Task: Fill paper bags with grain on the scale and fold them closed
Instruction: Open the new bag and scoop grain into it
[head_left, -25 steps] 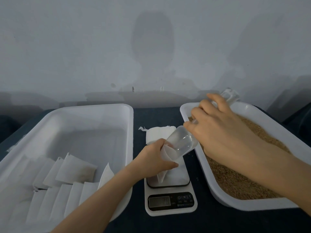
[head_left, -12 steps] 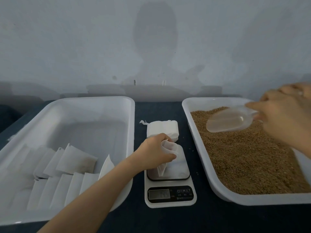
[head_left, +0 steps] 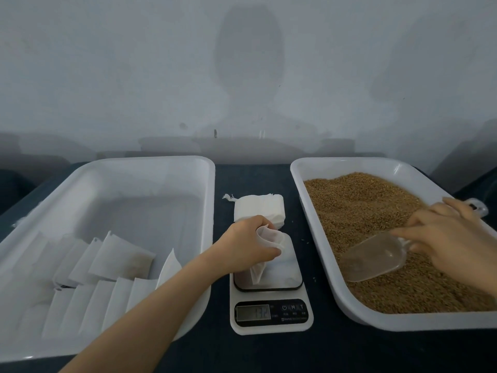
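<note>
Okay, filling step, scoop going for a load. Your left hand (head_left: 247,246) has its fingers (head_left: 259,223) curled round the mouth of the paper bag (head_left: 272,238), pinching it open. The bag hangs down from those fingers onto the plate of the scale (head_left: 271,319), bottom touching the plate. The display is lit, digits too blurred to read.

Your right hand (head_left: 454,238) grips the clear scoop (head_left: 373,258) by its handle, fingers (head_left: 414,232) closed on it. The bowl sticks out ahead of the fingertips and lies on the grain (head_left: 363,208) in the right tray (head_left: 317,232) — looks empty, hard to be sure.

Just beyond your left fingers sits a stack of empty bags (head_left: 258,207) on the table (head_left: 252,179). Further to their left is the other tray (head_left: 209,211) with folded bags (head_left: 123,254) lying flat.

Next move, as I judge it: dig the scoop in, carry it over to the bag mouth and tip — hold the mouth wide and the bag upright, or grain lands on the plate. This bag isn't folded yet.
</note>
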### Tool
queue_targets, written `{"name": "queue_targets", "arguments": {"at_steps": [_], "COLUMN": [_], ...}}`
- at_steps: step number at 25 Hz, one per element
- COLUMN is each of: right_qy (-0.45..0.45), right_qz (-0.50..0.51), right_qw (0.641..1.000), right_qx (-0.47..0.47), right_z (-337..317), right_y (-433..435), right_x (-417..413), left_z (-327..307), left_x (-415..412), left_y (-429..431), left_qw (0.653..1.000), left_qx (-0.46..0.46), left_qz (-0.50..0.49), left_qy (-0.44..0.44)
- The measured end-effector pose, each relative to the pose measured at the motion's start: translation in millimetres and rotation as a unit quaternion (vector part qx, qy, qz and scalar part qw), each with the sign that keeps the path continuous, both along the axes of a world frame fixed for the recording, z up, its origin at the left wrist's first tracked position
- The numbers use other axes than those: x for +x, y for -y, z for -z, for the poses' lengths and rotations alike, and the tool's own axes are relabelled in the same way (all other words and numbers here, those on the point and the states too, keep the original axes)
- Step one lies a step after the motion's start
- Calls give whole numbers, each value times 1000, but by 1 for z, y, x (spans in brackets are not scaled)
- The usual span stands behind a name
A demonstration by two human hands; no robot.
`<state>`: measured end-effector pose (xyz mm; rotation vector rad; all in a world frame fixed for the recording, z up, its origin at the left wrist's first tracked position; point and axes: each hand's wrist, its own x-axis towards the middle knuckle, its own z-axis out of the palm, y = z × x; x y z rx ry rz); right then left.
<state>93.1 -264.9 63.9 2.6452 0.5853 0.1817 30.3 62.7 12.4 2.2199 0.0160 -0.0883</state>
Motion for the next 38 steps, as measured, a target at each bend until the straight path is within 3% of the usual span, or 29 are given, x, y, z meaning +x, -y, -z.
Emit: {"name": "queue_targets", "arguments": {"at_steps": [5,8,12,14,19,30,38], "right_qy": [-11,-36,-130,-156,-184,-159,-145], "right_qz": [3,18,37,52,98,71,-46], "right_qw": [999,991,936,918,891,879,922], "right_qx": [38,129,324,362,403,445,355], "right_z": [18,24,27,30,36,6,-36], "right_y": [-1,7,26,31,43,24,-42], "right_x": [-3,-4,-3,-4,-3,-3,-9], "left_z": [-1,-1,0,0,-1,1,0], "left_x": [0,1,0,0,0,1,0], "left_y": [0,0,0,0,1,1,1], "left_qw": [1000,1000,1000,1000,1000,1000,1000], "left_qx": [-2,-8,-10,-9,-7,-9,-9], "left_qz": [6,7,6,7,11,10,17], "left_qy": [-9,-13,-15,-15,-12,-12,-18]}}
